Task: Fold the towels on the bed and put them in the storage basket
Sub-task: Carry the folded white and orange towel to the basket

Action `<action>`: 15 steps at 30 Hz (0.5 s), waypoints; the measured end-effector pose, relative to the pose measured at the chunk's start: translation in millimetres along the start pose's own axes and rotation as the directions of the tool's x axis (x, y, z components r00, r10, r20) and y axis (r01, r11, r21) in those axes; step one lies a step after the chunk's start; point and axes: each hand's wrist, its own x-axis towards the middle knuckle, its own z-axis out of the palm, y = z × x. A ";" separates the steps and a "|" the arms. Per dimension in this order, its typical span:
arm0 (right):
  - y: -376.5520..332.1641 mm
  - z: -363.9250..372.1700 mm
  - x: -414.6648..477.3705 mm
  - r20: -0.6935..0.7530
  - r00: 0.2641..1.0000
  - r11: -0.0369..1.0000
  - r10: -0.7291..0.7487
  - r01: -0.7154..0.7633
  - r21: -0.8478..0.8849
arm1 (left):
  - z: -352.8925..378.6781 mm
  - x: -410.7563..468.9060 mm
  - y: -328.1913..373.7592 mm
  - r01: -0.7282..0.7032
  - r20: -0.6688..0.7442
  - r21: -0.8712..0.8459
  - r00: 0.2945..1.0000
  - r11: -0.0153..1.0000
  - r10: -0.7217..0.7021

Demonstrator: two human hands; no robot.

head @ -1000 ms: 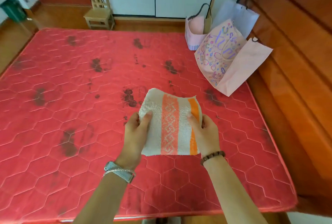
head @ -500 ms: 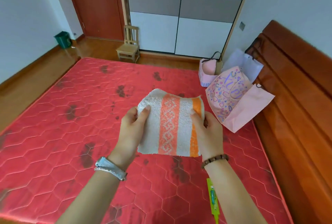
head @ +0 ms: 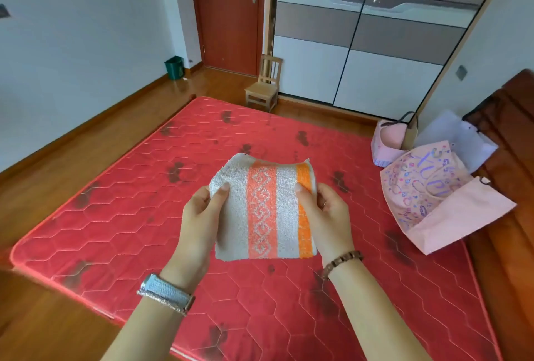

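A folded white towel (head: 264, 210) with a salmon patterned stripe and an orange stripe hangs in the air above the red mattress (head: 144, 187). My left hand (head: 199, 216) grips its left edge, thumb on top. My right hand (head: 326, 216) grips its right edge by the orange stripe. No storage basket is in view.
Pink paper bags (head: 433, 195) and a pink handbag (head: 388, 143) lie at the mattress's right side by the wooden headboard (head: 508, 216). A small wooden chair (head: 264, 86) stands beyond the bed before the wardrobe (head: 375, 42). A green bin (head: 174, 67) sits near the door (head: 228, 13).
Both hands keep the same hold on the folded towel. The view has lifted and swung left, so the door, wall and floor left of the bed now show.
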 end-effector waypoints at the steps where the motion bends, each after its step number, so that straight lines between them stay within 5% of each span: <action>1: -3.8 10.4 -1.6 0.022 1.000 1.000 0.001 -0.001 0.003 | -11.4 -0.5 3.9 -0.006 -0.012 -0.001 1.000 1.000 0.006; 15: -48.9 209.2 -51.1 0.248 0.968 0.995 0.021 -0.046 0.093 | -221.9 -5.3 66.0 -0.051 -0.151 0.011 0.987 0.999 0.052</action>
